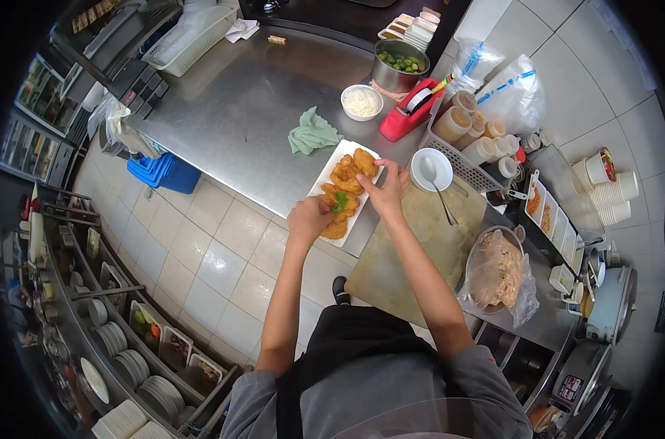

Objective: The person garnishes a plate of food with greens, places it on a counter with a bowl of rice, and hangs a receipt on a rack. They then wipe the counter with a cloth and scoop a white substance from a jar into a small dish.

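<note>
I see a red tape dispenser [398, 127] at one o'clock, bottles [453, 124] at two, stacked plates [131, 369] at eight, a white basket [202, 51] at eleven

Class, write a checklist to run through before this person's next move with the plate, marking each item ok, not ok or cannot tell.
1. Fried pieces within the plate's rim: ok.
2. Green herb on top of the pieces: ok.
3. Plate set well back from the counter edge: not ok, its near end lies at the edge.
4. Both hands off the food: not ok, the right hand's thumb appears to touch a piece.
5. Green cloth off the food: ok.
6. Pieces cooked through: cannot tell, insides hidden.
</note>
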Demonstrator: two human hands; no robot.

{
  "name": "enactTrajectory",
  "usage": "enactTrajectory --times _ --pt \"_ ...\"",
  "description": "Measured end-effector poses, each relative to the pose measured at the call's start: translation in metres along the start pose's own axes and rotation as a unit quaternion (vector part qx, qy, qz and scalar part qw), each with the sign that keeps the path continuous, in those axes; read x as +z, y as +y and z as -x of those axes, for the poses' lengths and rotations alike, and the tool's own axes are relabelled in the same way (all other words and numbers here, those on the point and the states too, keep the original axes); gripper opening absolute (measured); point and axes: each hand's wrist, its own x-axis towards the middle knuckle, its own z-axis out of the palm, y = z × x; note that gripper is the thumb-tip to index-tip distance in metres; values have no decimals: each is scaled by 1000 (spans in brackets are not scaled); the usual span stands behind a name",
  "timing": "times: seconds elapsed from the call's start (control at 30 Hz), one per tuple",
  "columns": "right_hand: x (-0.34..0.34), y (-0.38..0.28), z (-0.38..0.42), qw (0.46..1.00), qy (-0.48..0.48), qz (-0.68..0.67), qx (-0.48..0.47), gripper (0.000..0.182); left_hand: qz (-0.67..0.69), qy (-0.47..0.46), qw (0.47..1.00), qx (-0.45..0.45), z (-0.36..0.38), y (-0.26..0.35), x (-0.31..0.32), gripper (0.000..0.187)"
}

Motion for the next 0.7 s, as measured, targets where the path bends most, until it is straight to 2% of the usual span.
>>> enactTrajectory --times 0.1,0.2,0.3,0.37,0.5,0.53,0.63,0.7 --pt "-1 12 12 999 7 6 -34 52 16 24 999 35 6 -1 3 15" --pt "0 22 22 998 15 -30 -61 47 15 91 994 64 10 0 10 16" --pt "-12 25 29 992 14 -69 -109 37 40 96 993 53 12 13 3 16" --pt "-34 8 37 983 -25 -139 -118 33 47 159 980 106 14 18 -6 13" --pt "-107 -3 69 966 -94 -227 -79 24 41 169 948 268 27 63 -46 14" --pt "-133 -10 80 957 -115 -261 -61 21 12 153 948 280 33 79 -56 15" --pt "-209 -7 109 961 -98 -251 -67 14 -32 137 913 382 58 128 -66 14" --pt "-262 7 125 976 3 -198 -91 13 -13 83 921 380 77 167 -60 12"
